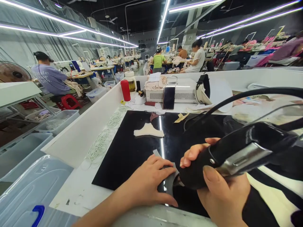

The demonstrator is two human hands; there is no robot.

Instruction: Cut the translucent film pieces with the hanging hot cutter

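Observation:
My left hand (153, 179) lies with fingers spread over a curved grey piece (169, 185), pressing it against the glossy black board (123, 154). In my right hand (222, 195) is a black corded handheld tool (241, 148) with a silver metal lever along its side. Its dark tip points left and meets the right edge of the grey piece, close to my left fingertips; the exact contact is hard to make out. Farther back on the board rests a cream cut piece (148, 130) with a dark layer under its front edge.
Pale cord coils (100, 145) line the board's left side. Behind it stand a phone (169, 98), a white vented machine (182, 91) and a red bottle (125, 90). White walls (92, 116) edge the table. The tool's black cable (251, 92) arches at right. People sew beyond.

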